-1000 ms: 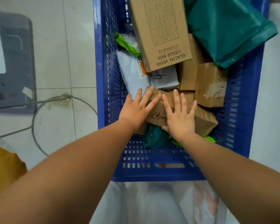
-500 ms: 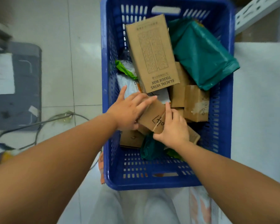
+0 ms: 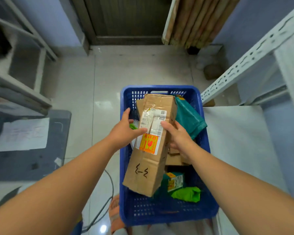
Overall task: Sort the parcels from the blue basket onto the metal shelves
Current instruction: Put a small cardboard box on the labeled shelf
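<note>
While the long cardboard box [image 3: 148,168] is held tilted over the blue basket [image 3: 125,197], its near end low by the basket's left wall, the right hand [image 3: 179,139] grips its right edge, with the thumb on the white shipping label [image 3: 154,122] and the fingers curled behind. The left hand [image 3: 124,133] lies against the box's left side with fairly straight fingers across the label and the thumb raised. A teal mailer bag [image 3: 189,118] and a green bag [image 3: 187,194] lie in the basket, and a metal shelf upright [image 3: 244,60] stands to the right.
</note>
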Motion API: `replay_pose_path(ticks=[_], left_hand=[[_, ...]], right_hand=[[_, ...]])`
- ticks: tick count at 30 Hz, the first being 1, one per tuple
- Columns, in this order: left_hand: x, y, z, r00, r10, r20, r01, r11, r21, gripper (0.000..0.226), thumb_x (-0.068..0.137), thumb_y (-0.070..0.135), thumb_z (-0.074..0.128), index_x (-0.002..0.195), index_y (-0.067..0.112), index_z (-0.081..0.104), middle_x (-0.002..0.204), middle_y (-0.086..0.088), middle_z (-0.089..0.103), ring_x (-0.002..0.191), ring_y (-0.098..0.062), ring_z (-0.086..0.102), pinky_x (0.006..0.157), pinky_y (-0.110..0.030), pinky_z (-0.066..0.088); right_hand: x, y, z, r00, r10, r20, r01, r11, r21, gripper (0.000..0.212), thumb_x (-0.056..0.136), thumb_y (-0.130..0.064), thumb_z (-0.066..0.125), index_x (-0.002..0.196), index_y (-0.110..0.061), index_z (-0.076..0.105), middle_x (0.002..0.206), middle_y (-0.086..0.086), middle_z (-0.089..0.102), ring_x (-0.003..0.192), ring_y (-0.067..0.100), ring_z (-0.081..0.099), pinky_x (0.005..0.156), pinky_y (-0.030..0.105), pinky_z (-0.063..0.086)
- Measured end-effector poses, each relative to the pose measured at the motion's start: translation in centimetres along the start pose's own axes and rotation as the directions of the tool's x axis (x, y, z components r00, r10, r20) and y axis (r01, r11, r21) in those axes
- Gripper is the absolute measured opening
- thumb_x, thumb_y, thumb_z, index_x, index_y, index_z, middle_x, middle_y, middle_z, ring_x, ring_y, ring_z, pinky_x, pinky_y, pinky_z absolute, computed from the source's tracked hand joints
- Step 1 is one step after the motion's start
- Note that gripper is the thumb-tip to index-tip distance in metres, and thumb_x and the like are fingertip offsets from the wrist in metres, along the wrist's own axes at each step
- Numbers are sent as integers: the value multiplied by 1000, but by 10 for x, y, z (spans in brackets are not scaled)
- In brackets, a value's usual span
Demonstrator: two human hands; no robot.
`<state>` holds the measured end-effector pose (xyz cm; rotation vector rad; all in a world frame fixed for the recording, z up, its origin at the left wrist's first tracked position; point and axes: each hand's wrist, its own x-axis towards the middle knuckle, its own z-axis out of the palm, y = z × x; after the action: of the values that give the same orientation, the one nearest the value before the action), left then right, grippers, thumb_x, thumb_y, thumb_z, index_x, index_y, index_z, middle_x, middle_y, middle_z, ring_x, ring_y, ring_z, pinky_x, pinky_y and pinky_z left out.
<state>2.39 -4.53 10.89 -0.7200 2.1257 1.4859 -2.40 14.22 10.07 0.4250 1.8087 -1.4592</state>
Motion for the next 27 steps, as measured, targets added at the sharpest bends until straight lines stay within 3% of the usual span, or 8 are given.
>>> replay_pose_path(ticks=[4,7,12,15,18,20,24,27], left_hand=[[-53,60,-35,998,56,-4,-56,998,-11,90,85,36,68,151,34,8,147,-4,40,123,-22,49,90,-34,42],[-95,111,-63,997,72,-32,-74,995,-70,83,86,34,66,151,30,14,145,-5,43,109,-16,52,77,-27,44],[-156,195,-100,981,181,72,-177,983,-50,55,88,50,57,136,28,44,128,1,57,105,-14,56,83,-29,43],[-189,241,-119,950,273,152,-263,961,-87,38,89,47,56,122,29,54,118,3,64,108,-16,60,90,-35,49],[-215,277,-137,930,339,143,-330,941,-81,32,91,45,55,117,27,55,107,2,68,99,-15,64,75,-28,51],[-230,298,-149,930,362,63,-358,931,-64,37,89,51,55,114,23,57,105,1,66,93,-15,60,71,-27,44],[-263,341,-165,954,297,-40,-293,898,-329,53,80,61,62,110,18,58,104,-1,65,90,-18,63,77,-33,47],[-293,374,-181,921,375,105,-264,800,-540,52,79,57,63,111,16,56,110,-5,62,102,-25,59,89,-44,43]], right_hand=[[-47,-74,-16,996,-85,18,85,996,14,52,87,-45,61,131,-22,49,112,0,68,96,16,66,68,28,51],[-97,-139,-26,987,-160,24,160,987,-9,71,69,-56,63,128,-17,54,104,0,71,87,14,68,60,24,51],[-183,-247,-42,935,-354,3,354,934,-45,86,52,-67,64,121,-15,60,102,4,73,93,22,68,71,31,52],[-229,-296,-47,893,-447,-58,450,892,45,79,53,-62,67,116,-15,65,101,6,73,87,19,69,65,28,53],[-275,-334,-49,841,-517,-160,537,833,132,47,74,-51,69,109,-19,65,95,3,71,89,20,66,67,29,51],[-304,-355,-49,791,-561,-245,609,760,225,40,79,-38,70,112,-17,63,96,4,70,88,20,66,65,30,53],[-364,-385,-44,709,-596,-378,705,581,406,45,77,-31,69,118,-14,62,107,9,66,93,22,64,60,29,54],[-400,-395,-40,708,-556,-436,699,462,546,42,80,-35,65,118,-19,59,114,9,64,104,25,60,70,35,54]])
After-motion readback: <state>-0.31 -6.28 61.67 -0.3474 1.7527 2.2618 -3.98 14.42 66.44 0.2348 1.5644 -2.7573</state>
